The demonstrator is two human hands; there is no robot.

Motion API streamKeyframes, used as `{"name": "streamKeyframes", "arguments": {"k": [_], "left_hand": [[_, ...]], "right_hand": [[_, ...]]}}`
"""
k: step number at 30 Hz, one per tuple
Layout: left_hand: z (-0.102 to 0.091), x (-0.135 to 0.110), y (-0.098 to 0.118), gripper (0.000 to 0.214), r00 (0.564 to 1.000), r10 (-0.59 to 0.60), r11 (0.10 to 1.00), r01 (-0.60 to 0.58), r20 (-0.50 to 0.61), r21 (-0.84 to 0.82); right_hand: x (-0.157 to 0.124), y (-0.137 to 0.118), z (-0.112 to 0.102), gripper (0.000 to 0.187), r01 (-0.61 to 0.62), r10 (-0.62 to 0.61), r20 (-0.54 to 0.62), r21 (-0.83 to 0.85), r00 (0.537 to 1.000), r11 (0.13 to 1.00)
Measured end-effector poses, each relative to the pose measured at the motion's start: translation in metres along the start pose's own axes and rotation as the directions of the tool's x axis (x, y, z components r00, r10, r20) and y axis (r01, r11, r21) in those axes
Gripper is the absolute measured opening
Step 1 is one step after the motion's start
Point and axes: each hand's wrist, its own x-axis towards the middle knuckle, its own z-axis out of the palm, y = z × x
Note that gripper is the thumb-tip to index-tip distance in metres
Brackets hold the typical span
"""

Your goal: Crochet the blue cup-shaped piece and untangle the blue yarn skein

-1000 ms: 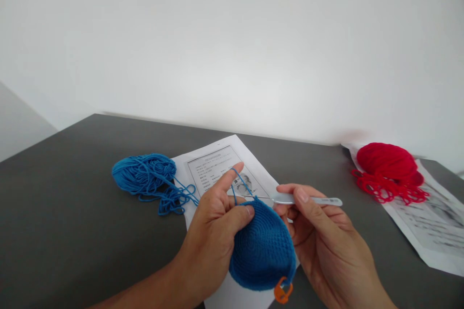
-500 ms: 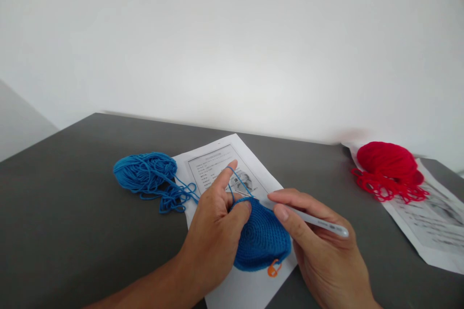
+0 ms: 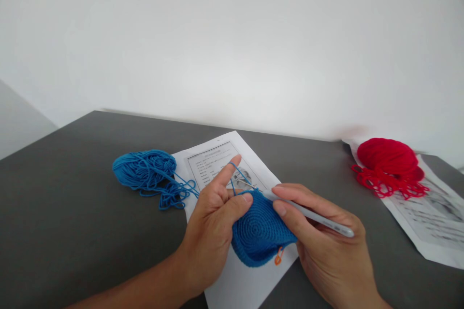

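Note:
My left hand [image 3: 213,224] pinches the top edge of a round blue crochet piece [image 3: 258,229] between thumb and fingers, with the blue working strand looped over my raised index finger. My right hand [image 3: 322,239] grips a silver crochet hook [image 3: 308,212], whose tip pokes into the piece's upper edge by my left thumb. An orange stitch marker [image 3: 278,257] hangs from the piece's lower rim. The strand trails left to a loose blue yarn ball [image 3: 145,170] on the table.
A printed sheet [image 3: 217,164] lies under my hands on the dark grey table [image 3: 72,212]. A red yarn ball [image 3: 389,157] with loose strands rests on a second printed sheet [image 3: 435,224] at the right. A white wall stands behind.
The crochet piece has turned so its flat spiral face shows more. My right hand tilted the hook from level to slanting down-right and pushed its tip into the edge.

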Motion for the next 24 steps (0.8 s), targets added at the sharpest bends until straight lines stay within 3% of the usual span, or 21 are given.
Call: {"name": "streamKeyframes", "arguments": {"k": [3,10,18,24], "left_hand": [[0.0002,-0.0007,-0.0003,0.102,1.000,-0.001,0.998,0.002,0.010,-0.057],[-0.0001,-0.0032,-0.0036,0.074,0.995,0.040,0.998,-0.044,-0.088,-0.049],[0.0019,-0.0036,-0.0014,0.092,0.999,-0.033,0.991,0.027,-0.037,-0.132],[0.0040,-0.0017,-0.0007,0.084,0.999,-0.006,0.996,0.002,-0.041,-0.093]], "right_hand": [[0.0009,0.0010,-0.0005,0.015,-0.059,0.059,-0.014,0.062,0.998,0.996],[0.0013,0.0014,0.0020,0.022,-0.180,0.185,-0.019,0.149,0.983,0.972],[0.0024,-0.0074,0.0060,0.024,-0.219,0.233,-0.038,0.229,0.972,0.949],[0.0010,-0.0060,0.0035,0.023,-0.194,0.203,-0.025,0.205,0.979,0.959]]}}
